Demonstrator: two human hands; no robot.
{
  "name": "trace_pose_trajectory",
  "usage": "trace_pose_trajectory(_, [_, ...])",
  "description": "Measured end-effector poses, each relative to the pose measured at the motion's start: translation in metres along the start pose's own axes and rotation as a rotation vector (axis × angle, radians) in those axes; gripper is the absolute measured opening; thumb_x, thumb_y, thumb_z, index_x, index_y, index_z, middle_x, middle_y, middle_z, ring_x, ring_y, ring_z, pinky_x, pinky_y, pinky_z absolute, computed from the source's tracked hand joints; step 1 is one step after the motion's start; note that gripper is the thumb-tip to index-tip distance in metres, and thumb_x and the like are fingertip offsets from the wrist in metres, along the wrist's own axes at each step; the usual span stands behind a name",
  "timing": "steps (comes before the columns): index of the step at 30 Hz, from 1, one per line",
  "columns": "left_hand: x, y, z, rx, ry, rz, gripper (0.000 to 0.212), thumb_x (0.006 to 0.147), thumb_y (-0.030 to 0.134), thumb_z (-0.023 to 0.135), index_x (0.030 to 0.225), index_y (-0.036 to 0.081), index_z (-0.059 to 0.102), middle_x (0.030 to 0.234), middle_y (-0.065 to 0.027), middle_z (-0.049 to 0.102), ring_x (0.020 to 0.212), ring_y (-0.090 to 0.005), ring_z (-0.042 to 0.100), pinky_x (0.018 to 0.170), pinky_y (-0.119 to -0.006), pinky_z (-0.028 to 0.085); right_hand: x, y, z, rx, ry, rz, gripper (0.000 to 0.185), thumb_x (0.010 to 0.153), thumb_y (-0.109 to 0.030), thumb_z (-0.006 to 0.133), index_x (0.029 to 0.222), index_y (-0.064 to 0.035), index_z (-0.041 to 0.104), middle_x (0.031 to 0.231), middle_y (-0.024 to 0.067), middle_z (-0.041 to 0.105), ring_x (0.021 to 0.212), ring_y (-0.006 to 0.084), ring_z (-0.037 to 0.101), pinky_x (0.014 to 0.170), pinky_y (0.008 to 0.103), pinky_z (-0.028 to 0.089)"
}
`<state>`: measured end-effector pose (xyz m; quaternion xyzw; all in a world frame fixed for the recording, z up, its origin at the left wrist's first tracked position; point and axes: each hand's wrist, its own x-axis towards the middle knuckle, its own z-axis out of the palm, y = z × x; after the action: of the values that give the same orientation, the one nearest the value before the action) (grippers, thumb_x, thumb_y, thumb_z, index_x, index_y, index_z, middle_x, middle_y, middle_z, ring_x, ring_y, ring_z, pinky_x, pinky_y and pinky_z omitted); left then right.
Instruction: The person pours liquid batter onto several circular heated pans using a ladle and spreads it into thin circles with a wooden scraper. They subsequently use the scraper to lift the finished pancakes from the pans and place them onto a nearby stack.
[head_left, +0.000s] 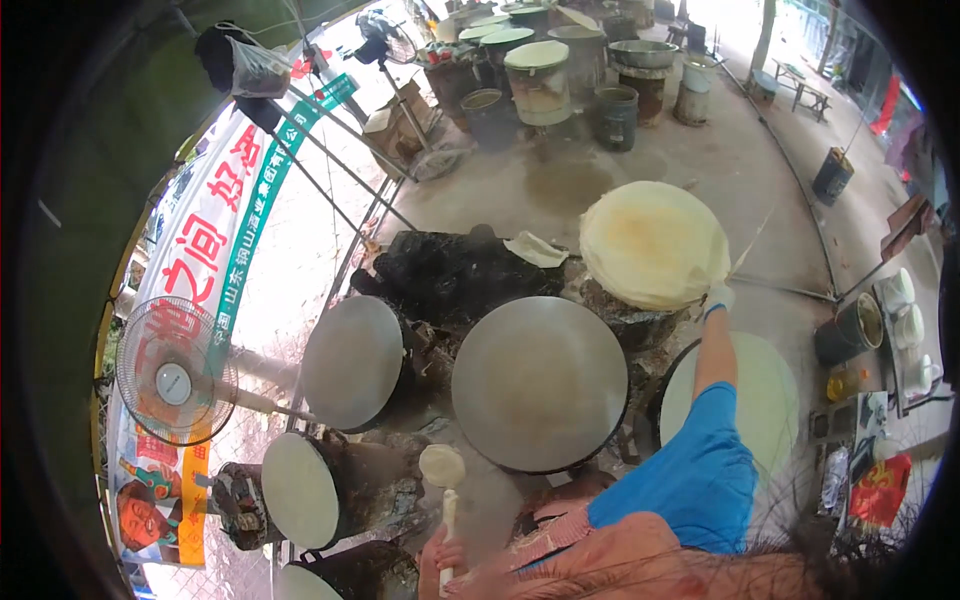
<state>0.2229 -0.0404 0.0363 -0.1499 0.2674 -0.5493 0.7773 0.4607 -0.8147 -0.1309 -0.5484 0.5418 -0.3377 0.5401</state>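
Observation:
My left hand (448, 553) grips the pale handle of a round-headed batter ladle (442, 466), its head coated cream. My right hand (718, 297), in a white glove, is stretched out to the near right edge of a stack of thin round pancakes (651, 244). Its fingers are too small to make out, and a thin pale strip rises beside it. Under that arm, a pale round sheet of batter (765, 397) covers a griddle. The large middle griddle (540, 382) is bare, as is the left griddle (354, 360). A pale layer coats the lower-left griddle (300, 489).
Behind the griddles lies a blackened heap (465, 277) with a pale scrap (537, 249) on it. A pedestal fan (176, 379) faces in from the left. Lidded buckets (537, 82) stand at the back. On the right are a dark bucket (847, 334) and white jugs (909, 326).

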Motion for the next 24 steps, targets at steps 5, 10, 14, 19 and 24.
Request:
trace_pose_trajectory(5, [0.003,-0.021,-0.023,-0.030,-0.045,0.340,0.025,0.096,0.033,0.044,0.105,0.010,0.049,0.055,0.0006,0.036,0.041,-0.0092,0.036,0.036,-0.023,0.033,-0.006,-0.020,0.021,-0.674,-0.056,-0.362,0.049,0.088,-0.046,0.049,0.091,0.0001,0.066,0.073,0.0104,0.062,0.064,0.0174,0.057,0.051,0.0367,0.042])
trace_pose_trajectory(10, [-0.018,-0.103,-0.051,0.024,-0.133,0.862,0.023,0.095,0.032,0.045,0.106,0.012,0.049,0.056,0.0000,0.038,0.041,-0.0091,0.035,0.035,-0.022,0.032,-0.157,-0.083,0.071,-0.466,-0.099,-0.806,0.046,0.089,-0.042,0.048,0.094,0.0001,0.066,0.079,0.0113,0.063,0.069,0.0184,0.058,0.056,0.0375,0.043])
trace_pose_trajectory(14, [-0.003,-0.151,-0.069,0.052,-0.207,1.105,0.022,0.095,0.031,0.046,0.108,0.013,0.049,0.057,-0.0006,0.038,0.041,-0.0089,0.034,0.034,-0.022,0.031,-0.323,-0.094,0.089,-0.165,-0.599,-0.993,0.045,0.090,-0.040,0.048,0.096,0.0001,0.066,0.083,0.0118,0.063,0.072,0.0190,0.059,0.059,0.0379,0.044])
trace_pose_trajectory(19, [0.018,-0.276,-0.134,-0.148,-0.362,1.605,0.021,0.095,0.031,0.047,0.109,0.015,0.048,0.058,-0.0013,0.039,0.041,-0.0088,0.034,0.033,-0.021,0.030,-0.511,-0.008,0.120,-0.554,-2.114,0.598,0.039,0.090,-0.029,0.050,0.108,0.0030,0.062,0.097,0.0141,0.064,0.086,0.0226,0.059,0.076,0.0370,0.045])
trace_pose_trajectory(24, [0.050,-0.429,-0.236,-0.204,-0.251,2.179,0.051,0.091,0.014,0.052,0.135,0.027,0.031,0.069,-0.0054,0.043,0.043,-0.0084,0.036,0.029,-0.016,0.029,-0.778,0.042,-0.091,-0.359,-2.675,-1.060,0.036,0.084,-0.023,0.059,0.102,0.0077,0.060,0.088,0.0156,0.064,0.080,0.0220,0.055,0.077,0.0333,0.043])
